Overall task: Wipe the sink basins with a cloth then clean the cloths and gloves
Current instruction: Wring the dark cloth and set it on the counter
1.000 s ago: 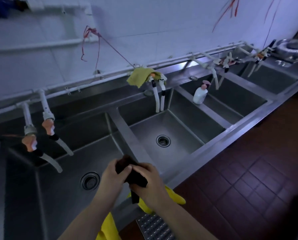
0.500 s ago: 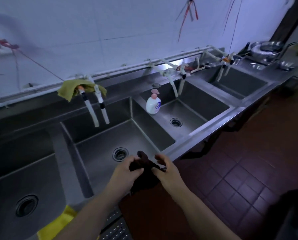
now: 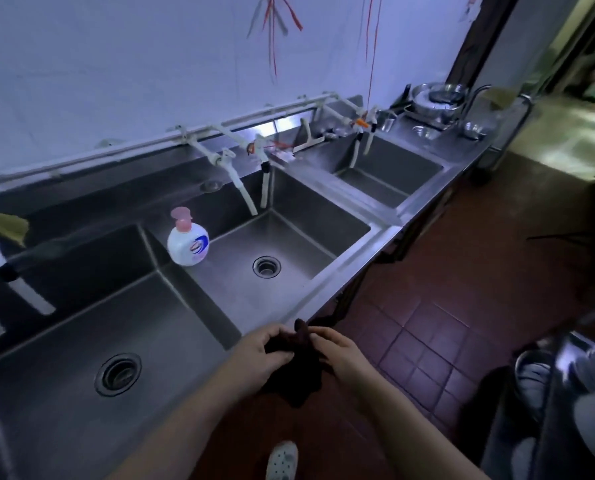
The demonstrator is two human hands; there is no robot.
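Both hands grasp a dark cloth (image 3: 298, 367) at the front edge of the steel sink unit (image 3: 351, 252).

Left hand (image 3: 258, 355) and right hand (image 3: 341, 351) have fingers curled round the bunched cloth, held between them just off the counter edge, above the red tiled floor (image 3: 427, 341). Middle basin (image 3: 282, 237) has a white soap bottle (image 3: 187, 242) with pink pump standing on its left rim corner. Near basin (image 3: 81, 341) lies left of the hands. A yellow-green rag (image 3: 3, 226) hangs on a tap at far left. White shoe (image 3: 282, 460) below.
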